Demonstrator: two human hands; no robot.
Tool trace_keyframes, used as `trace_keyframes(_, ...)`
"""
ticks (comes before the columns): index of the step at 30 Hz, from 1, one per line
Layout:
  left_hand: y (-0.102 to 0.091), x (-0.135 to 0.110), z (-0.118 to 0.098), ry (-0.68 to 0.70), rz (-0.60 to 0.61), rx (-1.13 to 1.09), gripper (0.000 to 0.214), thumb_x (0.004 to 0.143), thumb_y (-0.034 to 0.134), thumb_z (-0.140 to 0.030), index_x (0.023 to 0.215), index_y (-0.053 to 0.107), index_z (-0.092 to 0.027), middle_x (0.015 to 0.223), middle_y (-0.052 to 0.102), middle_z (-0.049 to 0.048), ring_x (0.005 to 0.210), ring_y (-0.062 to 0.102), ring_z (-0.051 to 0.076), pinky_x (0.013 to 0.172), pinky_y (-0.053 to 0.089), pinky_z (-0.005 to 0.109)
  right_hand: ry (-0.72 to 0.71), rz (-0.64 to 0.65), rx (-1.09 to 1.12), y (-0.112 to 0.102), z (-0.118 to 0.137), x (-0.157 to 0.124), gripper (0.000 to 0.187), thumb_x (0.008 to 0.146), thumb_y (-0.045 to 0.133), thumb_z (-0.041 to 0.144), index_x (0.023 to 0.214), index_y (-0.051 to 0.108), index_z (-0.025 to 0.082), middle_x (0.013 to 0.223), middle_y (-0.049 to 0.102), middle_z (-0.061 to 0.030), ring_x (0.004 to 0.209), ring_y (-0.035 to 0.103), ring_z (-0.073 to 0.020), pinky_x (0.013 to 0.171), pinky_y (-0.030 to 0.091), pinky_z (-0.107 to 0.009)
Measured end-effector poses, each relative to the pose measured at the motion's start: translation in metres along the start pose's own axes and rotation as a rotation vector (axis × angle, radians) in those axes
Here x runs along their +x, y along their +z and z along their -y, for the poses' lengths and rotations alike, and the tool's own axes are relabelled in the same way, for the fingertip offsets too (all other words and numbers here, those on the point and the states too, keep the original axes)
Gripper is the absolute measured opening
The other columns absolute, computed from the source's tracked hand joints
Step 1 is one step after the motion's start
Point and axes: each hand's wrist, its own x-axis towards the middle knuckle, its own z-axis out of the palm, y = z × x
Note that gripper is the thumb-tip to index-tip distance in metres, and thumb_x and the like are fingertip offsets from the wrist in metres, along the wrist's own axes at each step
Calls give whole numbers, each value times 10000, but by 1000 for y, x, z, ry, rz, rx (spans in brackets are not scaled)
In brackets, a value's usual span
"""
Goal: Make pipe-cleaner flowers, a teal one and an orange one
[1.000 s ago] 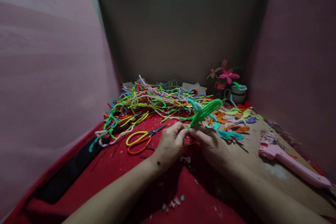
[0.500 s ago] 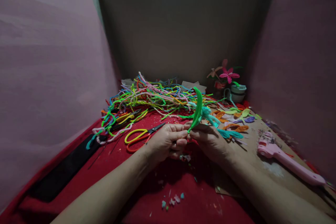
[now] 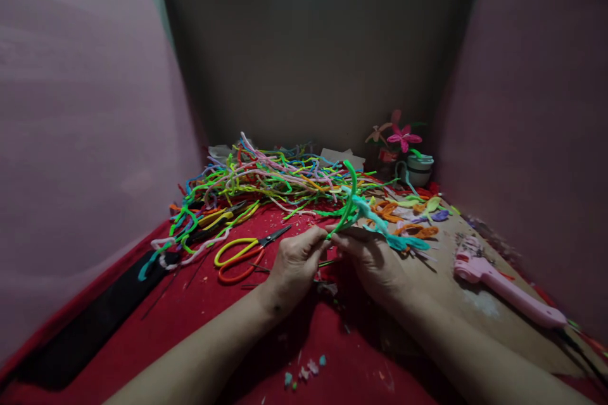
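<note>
My left hand (image 3: 295, 264) and my right hand (image 3: 371, 260) meet over the red cloth (image 3: 190, 323), both pinched on the base of a green pipe-cleaner leaf piece (image 3: 347, 202) that stands up between the fingertips. A teal pipe-cleaner bit (image 3: 368, 207) is attached beside the green loop. Fingers of both hands are curled closed around the stem. Yellow-and-orange-handled scissors (image 3: 242, 254) lie just left of my left hand.
A tangled heap of coloured pipe cleaners (image 3: 266, 180) fills the back. Finished petals and leaves (image 3: 413, 221) lie on a cardboard sheet (image 3: 475, 304) at right, with a pink glue gun (image 3: 503, 288). A small pot with pink flowers (image 3: 403, 152) stands at back right. Panels wall in three sides.
The green leaf piece has swung from leaning right to standing upright and bent in my fingers. The view has shifted slightly; both hands stay together.
</note>
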Motion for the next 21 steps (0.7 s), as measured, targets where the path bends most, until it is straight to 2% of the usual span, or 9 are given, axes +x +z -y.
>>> trace_keyframes(3,0,2,-3,-110,37,-171,188,828,488,-293,743,601,-169,522,426,-52,473,378,72,489,325,187,13,-19,-63,0,3,0,109,716,631,309,663,696,239,701,640,9,747,553,-187,773,420,-316)
trace_keyframes(7,-1,6,-5,-275,142,-439,241,787,540,-353,659,557,-149,494,477,-48,403,399,58,415,309,180,53,46,19,-1,-1,-1,175,749,588,332,644,667,216,629,605,4,628,521,-159,652,427,-297)
trace_keyframes(11,-3,8,-4,-382,225,-548,246,763,567,-378,686,545,-146,538,551,-24,380,443,58,372,309,169,41,-32,76,-2,-8,0,154,688,648,282,585,619,172,585,558,9,597,505,-140,614,410,-283)
trace_keyframes(14,-2,8,-5,-335,219,-517,219,783,540,-340,692,550,-142,538,544,-29,399,453,60,412,351,181,54,-71,93,-2,-7,0,128,668,659,263,599,606,168,612,564,20,611,506,-135,630,400,-287)
trace_keyframes(18,2,5,-6,-213,116,-405,132,790,528,-260,773,581,-140,585,516,-45,492,464,66,513,390,197,54,-145,2,1,1,-1,118,657,660,251,598,607,164,625,566,19,626,486,-134,638,384,-281)
trace_keyframes(21,3,4,-7,-209,104,-419,153,806,518,-279,764,577,-144,562,497,-53,479,448,65,511,379,199,-13,-120,-82,2,2,-2,141,704,628,270,607,609,168,640,560,15,634,469,-131,647,379,-278)
